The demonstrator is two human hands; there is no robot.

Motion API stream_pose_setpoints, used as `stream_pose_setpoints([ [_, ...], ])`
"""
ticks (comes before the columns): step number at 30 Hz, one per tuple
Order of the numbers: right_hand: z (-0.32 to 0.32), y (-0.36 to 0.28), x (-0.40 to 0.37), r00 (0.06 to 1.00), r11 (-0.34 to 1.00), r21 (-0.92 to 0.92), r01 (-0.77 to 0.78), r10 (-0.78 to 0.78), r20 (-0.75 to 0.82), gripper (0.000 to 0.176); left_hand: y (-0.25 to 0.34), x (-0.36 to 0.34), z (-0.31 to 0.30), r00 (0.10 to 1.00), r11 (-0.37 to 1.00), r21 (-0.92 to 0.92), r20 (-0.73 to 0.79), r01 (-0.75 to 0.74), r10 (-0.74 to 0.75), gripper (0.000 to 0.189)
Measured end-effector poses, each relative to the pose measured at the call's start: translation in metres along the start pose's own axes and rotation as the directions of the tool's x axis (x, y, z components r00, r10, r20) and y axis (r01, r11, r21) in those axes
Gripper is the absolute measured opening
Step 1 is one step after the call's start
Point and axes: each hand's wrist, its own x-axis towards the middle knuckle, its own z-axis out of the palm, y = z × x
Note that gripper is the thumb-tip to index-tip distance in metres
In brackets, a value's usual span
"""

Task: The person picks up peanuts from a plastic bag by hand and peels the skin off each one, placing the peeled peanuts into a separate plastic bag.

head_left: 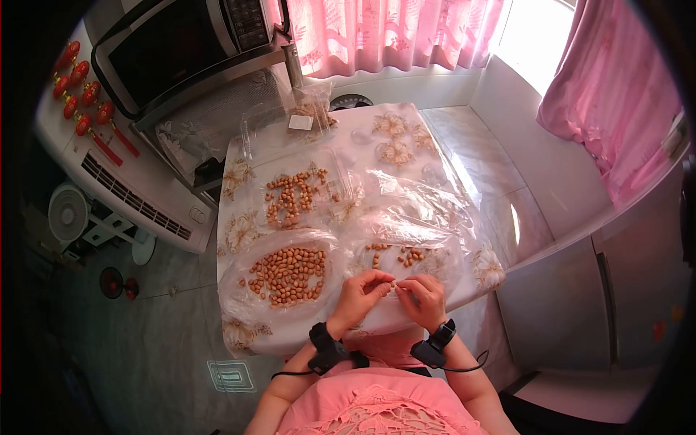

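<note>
My left hand and my right hand meet at the table's near edge, fingertips pinched together. A small pale-brown piece, seemingly a peanut, shows between them; its details are too small to tell. Just beyond my fingers, a clear plastic bag has several peanuts on it in small groups. Left of my left hand, a large heap of reddish-brown peanuts lies in an open clear plastic bag. Farther back, more peanuts are spread in a clear shallow tray.
A flowered cloth covers the table. At its back left stands a clear bag with a white label, beside a clear plastic container. A microwave is on a rack at the left. Grey cabinets stand at the right.
</note>
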Motion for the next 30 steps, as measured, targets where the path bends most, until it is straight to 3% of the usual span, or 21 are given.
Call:
stream_pose_setpoints([
  [16,0.002,0.0013,-0.0007,1.0,1.0,-0.007,0.007,-0.007,-0.01,0.011,-0.0015,0.0008,-0.0039,0.999,0.999,-0.002,0.015,0.036,-0.036,0.015],
  [30,0.001,0.0002,-0.0002,1.0,1.0,-0.005,-0.003,0.003,0.011,0.011,-0.0029,0.0011,-0.0043,0.999,0.999,-0.011,0.021,-0.034,0.035,0.036],
])
